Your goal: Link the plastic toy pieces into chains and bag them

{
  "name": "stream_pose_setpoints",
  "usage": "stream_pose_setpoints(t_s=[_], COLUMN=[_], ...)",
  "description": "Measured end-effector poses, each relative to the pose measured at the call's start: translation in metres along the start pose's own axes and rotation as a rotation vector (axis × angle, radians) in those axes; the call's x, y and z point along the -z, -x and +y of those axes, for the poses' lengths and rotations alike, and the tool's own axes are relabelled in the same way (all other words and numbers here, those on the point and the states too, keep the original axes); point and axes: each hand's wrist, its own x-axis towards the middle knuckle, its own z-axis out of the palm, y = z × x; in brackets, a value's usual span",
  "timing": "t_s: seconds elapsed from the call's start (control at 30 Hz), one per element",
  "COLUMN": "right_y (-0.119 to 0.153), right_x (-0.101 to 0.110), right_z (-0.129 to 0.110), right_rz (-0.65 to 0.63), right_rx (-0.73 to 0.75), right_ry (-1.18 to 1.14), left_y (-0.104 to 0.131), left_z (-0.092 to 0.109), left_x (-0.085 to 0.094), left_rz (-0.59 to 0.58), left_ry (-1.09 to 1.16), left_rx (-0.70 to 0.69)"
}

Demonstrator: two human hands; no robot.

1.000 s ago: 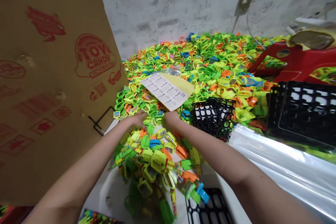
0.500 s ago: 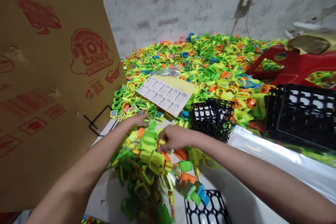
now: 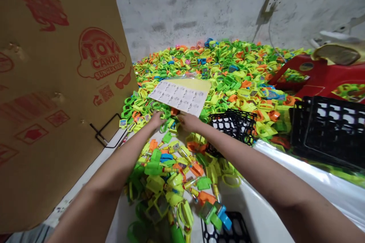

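My left hand (image 3: 156, 119) reaches into the near edge of the big heap of plastic toy watches (image 3: 228, 78), its fingers curled at a green one. Just to its right, my right hand (image 3: 188, 121) is at the lower edge of the sticker sheet (image 3: 182, 97), fingers bent over toys; what they hold, if anything, is hidden. The white and yellow sheet rests on the heap. Nearer to me, a smaller pile of green, yellow, orange and blue toys (image 3: 172, 171), some with candy-filled tubes, lies on a white surface (image 3: 256, 201).
A tall cardboard box (image 3: 65, 140) stands on the left. Black plastic grids (image 3: 232, 125) lie right of my hands, with more (image 3: 330, 129) stacked farther right. Clear plastic film (image 3: 308, 174) stretches below them. A red plastic object (image 3: 322, 72) sits at the right.
Both hands have moved forward from the near pile to the edge of the large heap. The sticker sheet has shifted and turned slightly.
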Motion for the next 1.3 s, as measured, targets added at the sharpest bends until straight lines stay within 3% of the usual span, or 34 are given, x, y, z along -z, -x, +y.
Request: stream_pose_setpoints(t_s=[0.1,0.23,0.37,0.47,0.63,0.7,0.8,0.97,1.03,1.13,1.2,1.3], right_y=[-0.015,-0.028,-0.034,-0.032,-0.011,0.009,0.058,0.176,0.221,0.275,0.301,0.327], right_x=[0.001,-0.009,-0.021,-0.018,0.006,0.017,0.034,0.055,0.053,0.033,0.012,-0.022], right_z=[0.014,0.006,-0.008,-0.011,-0.002,0.003,0.009,0.008,0.006,0.001,-0.005,-0.014], right_rz=[0.015,0.044,0.071,0.122,0.291,0.355,0.340,0.430,0.417,0.505,0.612,0.652], right_rx=[-0.076,-0.100,-0.079,-0.079,-0.092,-0.059,-0.014,-0.094,-0.141,-0.245,-0.372,-0.555], right_ry=[0.103,0.191,0.219,0.186,-0.047,-0.317,-0.730,-1.103,-1.224,-1.468,-1.659,-1.893], left_y=[-0.009,-0.006,0.019,0.045,0.075,0.078,0.078,0.099,0.127,0.187,0.232,0.294], left_z=[0.002,0.004,0.008,0.014,0.030,0.035,0.041,0.043,0.042,0.043,0.045,0.050], left_x=[0.011,0.028,0.042,0.047,0.031,0.023,0.023,0.062,0.082,0.096,0.090,0.057], left_rz=[0.023,-0.053,-0.126,-0.120,-0.268,-0.313,-0.309,-0.193,-0.148,-0.076,-0.129,-0.185], left_ry=[0.003,-0.049,-0.164,-0.257,-0.346,-0.355,-0.326,-0.186,-0.054,0.607,0.897,1.052], left_rx=[0.050,0.043,0.046,0.034,-0.004,-0.024,-0.075,-0.197,-0.223,-0.107,0.051,0.271])
